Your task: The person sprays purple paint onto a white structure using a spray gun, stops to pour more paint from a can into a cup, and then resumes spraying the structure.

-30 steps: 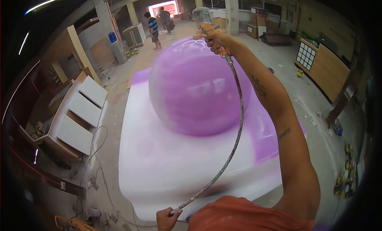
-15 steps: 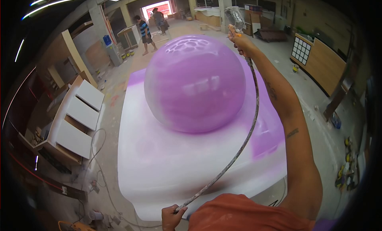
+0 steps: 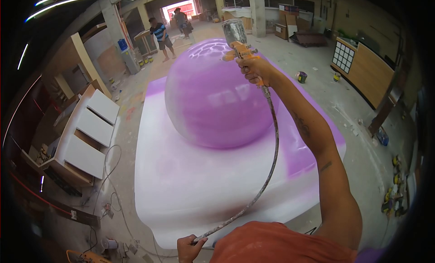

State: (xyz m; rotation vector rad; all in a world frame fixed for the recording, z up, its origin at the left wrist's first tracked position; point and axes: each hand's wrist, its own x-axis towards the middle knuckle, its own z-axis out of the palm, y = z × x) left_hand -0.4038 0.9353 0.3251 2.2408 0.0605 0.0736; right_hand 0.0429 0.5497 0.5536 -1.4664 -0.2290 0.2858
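My right hand (image 3: 256,72) is wrapped round the handle of an orange spray gun (image 3: 241,51) with a metal cup (image 3: 234,32) on top, held over the upper right of a large glossy purple dome (image 3: 222,100). The dome rests on a white base (image 3: 181,181) with purple patches at its right side and back left corner. From the gun's handle a stained hose (image 3: 274,150) curves down to my left hand (image 3: 190,248), whose fingers are closed on it at the bottom edge of the view.
White panels (image 3: 84,156) lie on a wooden unit at the left. A wooden counter (image 3: 362,73) stands at the right. Two people (image 3: 161,38) are at the back. Cables (image 3: 120,199) run across the floor on the left; small cans (image 3: 302,77) stand at the right.
My right hand and the spray gun have moved left and nearer, now in front of the dome's upper right. The hose has swung left with them. My left hand has shifted slightly left.
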